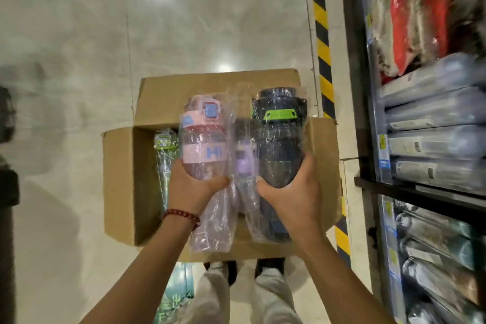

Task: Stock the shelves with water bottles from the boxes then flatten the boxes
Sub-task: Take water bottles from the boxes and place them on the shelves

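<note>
Head | left hand (196, 187) grips pink bottle (203, 144), "HI" | right hand (292, 192) grips dark bottle (280, 144)

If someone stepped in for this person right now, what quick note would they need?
Left hand: gripping a pink plastic-wrapped water bottle.
Right hand: gripping a dark navy plastic-wrapped bottle with a green clasp.
Both are held above the open brown cardboard box on the floor.
Still inside: a clear green-lidded bottle at least, and a purple one between the hands.
Shelving unit stands on the right, already holding wrapped goods.
Left: shelve these two, empty the box, flatten it.
</note>
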The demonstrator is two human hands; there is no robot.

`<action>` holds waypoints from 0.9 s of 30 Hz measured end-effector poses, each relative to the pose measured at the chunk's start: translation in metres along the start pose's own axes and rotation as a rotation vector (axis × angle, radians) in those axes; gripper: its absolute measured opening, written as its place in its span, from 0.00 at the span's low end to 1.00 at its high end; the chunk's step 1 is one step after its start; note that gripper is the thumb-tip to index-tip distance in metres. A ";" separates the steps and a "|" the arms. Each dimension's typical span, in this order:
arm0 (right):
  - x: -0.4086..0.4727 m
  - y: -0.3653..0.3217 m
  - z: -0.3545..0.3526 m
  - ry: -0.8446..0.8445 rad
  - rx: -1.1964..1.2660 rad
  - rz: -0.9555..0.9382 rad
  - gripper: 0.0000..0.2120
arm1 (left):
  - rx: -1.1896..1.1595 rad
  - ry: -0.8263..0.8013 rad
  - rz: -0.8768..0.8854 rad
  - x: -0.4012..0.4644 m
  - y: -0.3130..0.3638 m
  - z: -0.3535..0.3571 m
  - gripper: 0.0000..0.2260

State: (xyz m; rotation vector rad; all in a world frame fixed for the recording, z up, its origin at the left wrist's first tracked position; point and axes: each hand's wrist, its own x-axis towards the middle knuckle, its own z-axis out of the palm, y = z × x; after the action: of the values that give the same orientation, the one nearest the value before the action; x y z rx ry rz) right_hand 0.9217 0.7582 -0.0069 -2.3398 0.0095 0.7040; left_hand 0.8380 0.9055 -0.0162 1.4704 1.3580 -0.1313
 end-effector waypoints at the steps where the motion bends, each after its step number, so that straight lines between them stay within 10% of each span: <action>1: -0.003 -0.016 -0.013 0.003 0.004 -0.030 0.41 | 0.001 0.020 0.035 -0.006 0.016 -0.009 0.30; 17: -0.135 -0.210 -0.268 0.252 0.195 -0.449 0.46 | -0.044 0.118 0.589 -0.228 0.264 -0.127 0.33; 27: -0.254 -0.205 -0.362 0.255 0.348 -0.495 0.47 | -0.119 0.034 0.752 -0.365 0.296 -0.140 0.34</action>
State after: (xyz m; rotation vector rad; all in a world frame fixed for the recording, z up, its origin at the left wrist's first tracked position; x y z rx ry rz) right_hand 0.9195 0.6466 0.4674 -1.9664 -0.2994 0.1422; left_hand 0.8628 0.8397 0.4690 1.7854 0.7476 0.4497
